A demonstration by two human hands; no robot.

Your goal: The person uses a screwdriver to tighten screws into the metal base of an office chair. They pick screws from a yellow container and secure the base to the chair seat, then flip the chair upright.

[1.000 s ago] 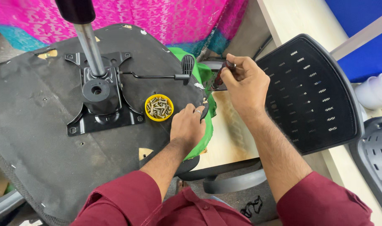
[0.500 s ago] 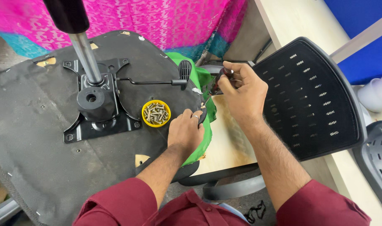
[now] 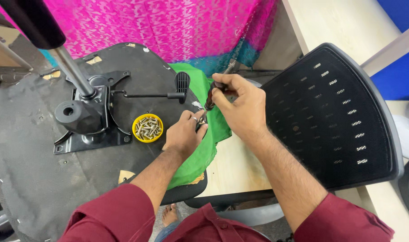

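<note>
An upturned office chair seat (image 3: 29, 170) lies before me, its black underside up, with a metal mechanism plate (image 3: 90, 125) and gas cylinder (image 3: 72, 71) bolted on. My right hand (image 3: 240, 105) grips a dark-handled screwdriver (image 3: 212, 95), its tip angled down toward the seat's edge. My left hand (image 3: 184, 134) pinches something small at the screwdriver's tip, resting on the green fabric (image 3: 204, 139) at the seat's edge. What it pinches is hidden by the fingers. A yellow cup of screws (image 3: 147, 127) stands just left of my left hand.
A black perforated chair backrest (image 3: 334, 116) lies to the right on a pale wooden table (image 3: 231, 170). A black lever with a paddle handle (image 3: 179, 87) sticks out from the mechanism. Pink patterned cloth (image 3: 168, 27) hangs behind. A bare foot shows below.
My right hand has turned the screwdriver and brought its tip down to my left hand's fingers. The view has shifted slightly; my left hand stays at the green edge.
</note>
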